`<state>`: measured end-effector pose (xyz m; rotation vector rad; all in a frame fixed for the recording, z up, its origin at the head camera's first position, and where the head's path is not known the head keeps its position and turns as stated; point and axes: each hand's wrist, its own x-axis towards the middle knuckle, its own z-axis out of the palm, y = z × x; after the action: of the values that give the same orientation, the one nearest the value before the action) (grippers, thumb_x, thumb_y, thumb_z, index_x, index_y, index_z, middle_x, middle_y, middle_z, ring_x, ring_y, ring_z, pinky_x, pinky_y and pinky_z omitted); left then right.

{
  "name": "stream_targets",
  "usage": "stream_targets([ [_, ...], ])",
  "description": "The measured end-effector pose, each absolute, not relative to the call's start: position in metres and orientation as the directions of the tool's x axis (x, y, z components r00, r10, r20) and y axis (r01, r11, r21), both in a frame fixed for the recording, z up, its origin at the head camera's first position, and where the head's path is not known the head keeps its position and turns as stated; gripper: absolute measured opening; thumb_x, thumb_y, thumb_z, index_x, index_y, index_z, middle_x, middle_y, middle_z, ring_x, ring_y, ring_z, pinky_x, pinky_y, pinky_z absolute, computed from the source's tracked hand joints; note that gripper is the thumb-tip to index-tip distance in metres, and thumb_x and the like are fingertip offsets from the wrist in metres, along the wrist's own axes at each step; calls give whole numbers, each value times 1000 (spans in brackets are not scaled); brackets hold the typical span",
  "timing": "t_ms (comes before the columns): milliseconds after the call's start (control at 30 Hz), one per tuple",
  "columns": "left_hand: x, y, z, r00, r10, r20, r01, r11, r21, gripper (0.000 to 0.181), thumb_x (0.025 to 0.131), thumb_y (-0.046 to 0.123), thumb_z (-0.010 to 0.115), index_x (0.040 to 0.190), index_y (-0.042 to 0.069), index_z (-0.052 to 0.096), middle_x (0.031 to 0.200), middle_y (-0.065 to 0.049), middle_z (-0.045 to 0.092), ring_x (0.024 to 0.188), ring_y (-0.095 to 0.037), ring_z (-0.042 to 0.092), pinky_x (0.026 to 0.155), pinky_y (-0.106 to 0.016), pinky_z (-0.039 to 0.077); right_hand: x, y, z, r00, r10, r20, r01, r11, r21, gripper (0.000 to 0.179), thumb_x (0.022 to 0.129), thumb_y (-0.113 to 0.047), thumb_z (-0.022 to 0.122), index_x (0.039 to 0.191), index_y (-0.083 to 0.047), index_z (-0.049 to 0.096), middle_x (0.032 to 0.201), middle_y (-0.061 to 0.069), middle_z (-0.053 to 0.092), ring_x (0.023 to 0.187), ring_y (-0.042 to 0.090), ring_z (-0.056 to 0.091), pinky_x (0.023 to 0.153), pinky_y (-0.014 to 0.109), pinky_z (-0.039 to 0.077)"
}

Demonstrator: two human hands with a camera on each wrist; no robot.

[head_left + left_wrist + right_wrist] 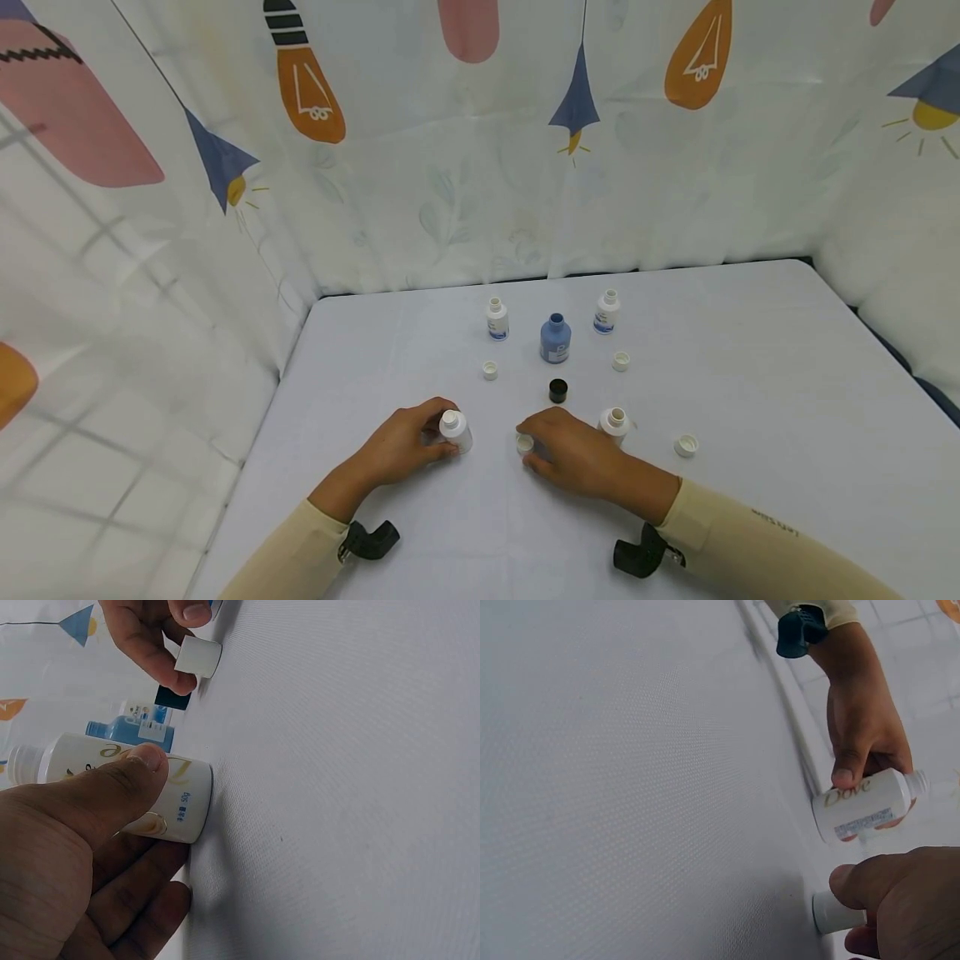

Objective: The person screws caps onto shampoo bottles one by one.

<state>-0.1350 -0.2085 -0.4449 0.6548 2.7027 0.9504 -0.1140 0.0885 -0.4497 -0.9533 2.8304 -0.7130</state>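
My left hand [405,442] grips a white bottle [456,433] standing upright on the table, thumb on one side and fingers on the other. "Dove" lettering shows on the bottle [862,806] in the right wrist view, and its narrow neck [26,765] has no cap on it. Just to the right, my right hand [573,454] pinches a small white cap [524,445] between thumb and fingers, low at the tabletop. In the left wrist view the cap [199,658] is apart from the bottle. Another uncapped white bottle [614,423] stands close behind the right hand, partly hidden by it.
Farther back on the white-covered table [390,350] stand a blue bottle [555,342] and two white bottles, one left [497,321] and one right [606,313], all uncapped. A black cap [558,391] and white caps [490,371] lie nearer. Another white cap [686,446] lies at right.
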Motion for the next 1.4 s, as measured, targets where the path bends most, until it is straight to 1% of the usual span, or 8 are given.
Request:
stream_targets([
  [267, -135, -209, -445, -881, 471, -47, 338, 695, 635, 48, 85, 27, 86, 126, 26, 60, 115, 9, 70, 108, -14, 67, 95, -45, 52, -116, 88, -454, -807, -581, 105, -558, 694, -455, 31, 90, -17, 81, 118, -10, 70, 117, 3, 69, 116, 21, 62, 98, 38, 52],
  [467, -135, -210, -445, -881, 472, -42, 340, 691, 637, 48, 85, 27, 86, 125, 28, 60, 114, 10, 71, 110, -14, 67, 94, -44, 52, -116, 86, -451, -821, -564, 85, -533, 706, -466, 28, 92, -21, 79, 117, -11, 70, 116, 1, 70, 116, 20, 62, 98, 38, 52],
  [667, -135, -209, -446, -882, 471, -38, 342, 693, 635, 48, 85, 28, 86, 125, 28, 60, 115, 9, 71, 110, -15, 67, 94, -45, 52, -116, 83, -448, -836, -547, 53, -499, 715, -490, 29, 94, -23, 78, 119, -12, 70, 116, 1, 71, 112, 18, 64, 95, 38, 53],
  [733, -135, -209, -446, -883, 468, -39, 341, 696, 632, 48, 85, 28, 86, 125, 27, 60, 116, 8, 71, 110, -16, 68, 94, -45, 53, -117, 83, -447, -841, -539, 53, -492, 720, -489, 30, 93, -24, 78, 120, -13, 70, 114, 0, 71, 108, 16, 65, 91, 36, 55],
  [867, -135, -208, -447, -885, 464, -38, 339, 697, 633, 48, 85, 27, 87, 125, 26, 61, 116, 7, 71, 110, -16, 68, 94, -45, 53, -119, 81, -445, -846, -529, 63, -489, 726, -483, 31, 92, -23, 79, 120, -15, 69, 106, -1, 72, 94, 12, 66, 80, 32, 57],
  [967, -135, -208, -447, -885, 463, -36, 338, 695, 634, 47, 85, 28, 87, 125, 27, 61, 116, 7, 71, 110, -16, 68, 94, -45, 53, -120, 81, -443, -846, -529, 69, -489, 717, -497, 32, 91, -20, 79, 120, -14, 69, 104, 0, 72, 90, 12, 66, 76, 31, 57],
  [1100, -135, -208, -447, -886, 462, -36, 336, 694, 637, 47, 85, 27, 87, 125, 26, 61, 116, 7, 71, 110, -16, 68, 94, -44, 53, -122, 81, -440, -845, -529, 83, -490, 701, -518, 32, 91, -18, 79, 121, -14, 68, 107, 0, 73, 95, 14, 69, 79, 32, 57],
  [1400, -134, -208, -447, -888, 459, -38, 335, 699, 632, 48, 85, 25, 87, 125, 26, 61, 116, 7, 71, 109, -15, 68, 94, -44, 53, -123, 79, -430, -856, -511, 78, -470, 706, -530, 34, 91, -18, 78, 122, -19, 65, 109, -2, 74, 96, 11, 69, 78, 28, 57],
])
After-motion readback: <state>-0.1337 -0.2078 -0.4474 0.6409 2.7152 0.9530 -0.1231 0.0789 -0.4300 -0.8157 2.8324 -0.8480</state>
